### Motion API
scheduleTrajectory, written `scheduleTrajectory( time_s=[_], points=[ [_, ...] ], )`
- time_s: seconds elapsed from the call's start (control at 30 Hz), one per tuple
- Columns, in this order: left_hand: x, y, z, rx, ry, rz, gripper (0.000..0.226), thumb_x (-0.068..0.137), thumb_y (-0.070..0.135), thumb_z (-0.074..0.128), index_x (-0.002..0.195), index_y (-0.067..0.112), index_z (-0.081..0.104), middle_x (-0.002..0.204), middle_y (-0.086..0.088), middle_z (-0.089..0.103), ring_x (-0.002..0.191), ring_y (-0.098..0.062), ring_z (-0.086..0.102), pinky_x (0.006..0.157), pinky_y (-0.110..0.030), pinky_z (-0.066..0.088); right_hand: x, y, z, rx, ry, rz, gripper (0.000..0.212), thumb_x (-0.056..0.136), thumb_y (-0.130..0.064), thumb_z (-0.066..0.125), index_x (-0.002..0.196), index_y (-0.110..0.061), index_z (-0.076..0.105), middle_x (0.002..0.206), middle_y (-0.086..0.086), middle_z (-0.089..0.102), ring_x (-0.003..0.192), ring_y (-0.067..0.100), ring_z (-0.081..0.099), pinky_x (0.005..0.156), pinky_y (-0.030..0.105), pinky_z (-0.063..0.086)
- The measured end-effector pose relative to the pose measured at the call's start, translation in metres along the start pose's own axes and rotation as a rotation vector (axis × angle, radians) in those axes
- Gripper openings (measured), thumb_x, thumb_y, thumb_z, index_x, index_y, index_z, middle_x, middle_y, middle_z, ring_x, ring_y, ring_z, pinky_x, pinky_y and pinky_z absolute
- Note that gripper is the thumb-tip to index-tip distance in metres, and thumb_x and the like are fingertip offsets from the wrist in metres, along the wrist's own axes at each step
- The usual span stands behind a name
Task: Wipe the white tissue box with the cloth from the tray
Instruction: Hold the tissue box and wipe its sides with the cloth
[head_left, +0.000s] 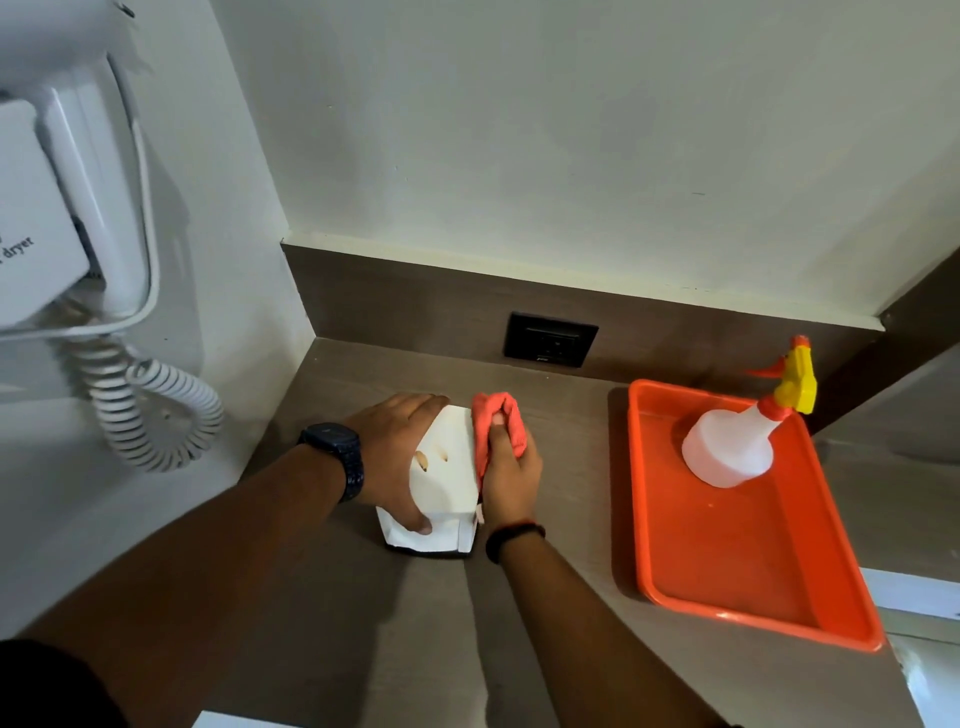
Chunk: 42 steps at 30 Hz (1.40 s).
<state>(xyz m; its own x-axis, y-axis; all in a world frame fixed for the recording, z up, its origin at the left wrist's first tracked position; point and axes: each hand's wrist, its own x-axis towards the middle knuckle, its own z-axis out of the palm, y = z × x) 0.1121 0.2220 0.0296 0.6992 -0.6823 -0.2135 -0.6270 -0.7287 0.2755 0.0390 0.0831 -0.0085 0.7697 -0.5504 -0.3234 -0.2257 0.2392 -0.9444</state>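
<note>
The white tissue box (448, 480) stands on the brown counter, left of centre. My left hand (397, 457) wraps over its left side and top, holding it in place. A folded orange-pink cloth (496, 415) is pressed against the box's right side by my right hand (509, 478), which grips it with the thumb on top. The orange tray (748, 561) lies to the right on the counter.
A white spray bottle (727, 447) with a yellow and orange trigger stands at the tray's far end. A black wall socket (550, 340) sits in the back panel. A wall-mounted hair dryer (67, 208) with a coiled cord (150, 405) hangs at the left.
</note>
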Motion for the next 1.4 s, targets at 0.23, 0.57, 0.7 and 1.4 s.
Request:
scheduleTrajectory(
  time_s=[0.23,0.57,0.7,1.4],
  points=[
    [0.001,-0.003,0.006,0.035,0.020,-0.005,0.141,0.028,0.076,0.075,0.143,0.022,0.013,0.149,-0.002,0.031,0.133,-0.020,0.029,0.105,-0.030,0.028,-0.035,0.033,-0.007,0.104,0.125,0.224,0.038,0.090,-0.042,0.055,0.122,-0.022,0.062,0.121,0.004,0.068,0.109,0.024,0.064,0.101,0.049,0.050],
    [0.019,0.000,0.000,-0.071,0.024,-0.071,0.132,0.035,0.064,0.082,0.142,0.025,0.015,0.147,0.000,0.030,0.130,-0.022,0.029,0.103,-0.038,0.036,0.017,-0.007,-0.009,-0.067,0.010,0.073,0.031,0.093,-0.036,0.054,0.115,-0.017,0.065,0.111,0.007,0.071,0.100,0.022,0.065,0.090,0.041,0.054],
    [0.017,-0.002,0.000,-0.050,-0.003,-0.074,0.142,0.034,0.070,0.082,0.146,0.025,0.005,0.155,-0.002,0.020,0.138,-0.022,0.019,0.111,-0.037,0.025,-0.011,0.012,-0.021,-0.014,0.055,0.232,0.024,0.093,-0.039,0.052,0.104,-0.023,0.067,0.098,-0.003,0.071,0.087,0.013,0.065,0.071,0.031,0.051],
    [0.002,-0.020,0.006,-0.386,0.089,-0.028,0.163,0.037,0.050,0.094,0.125,0.046,-0.043,0.151,-0.015,0.029,0.136,-0.034,0.031,0.108,-0.052,0.033,-0.001,-0.028,-0.005,-1.225,-0.237,-0.925,0.043,0.085,-0.054,0.048,0.122,-0.031,0.055,0.132,0.002,0.062,0.132,0.029,0.048,0.101,0.048,0.043]
  ],
)
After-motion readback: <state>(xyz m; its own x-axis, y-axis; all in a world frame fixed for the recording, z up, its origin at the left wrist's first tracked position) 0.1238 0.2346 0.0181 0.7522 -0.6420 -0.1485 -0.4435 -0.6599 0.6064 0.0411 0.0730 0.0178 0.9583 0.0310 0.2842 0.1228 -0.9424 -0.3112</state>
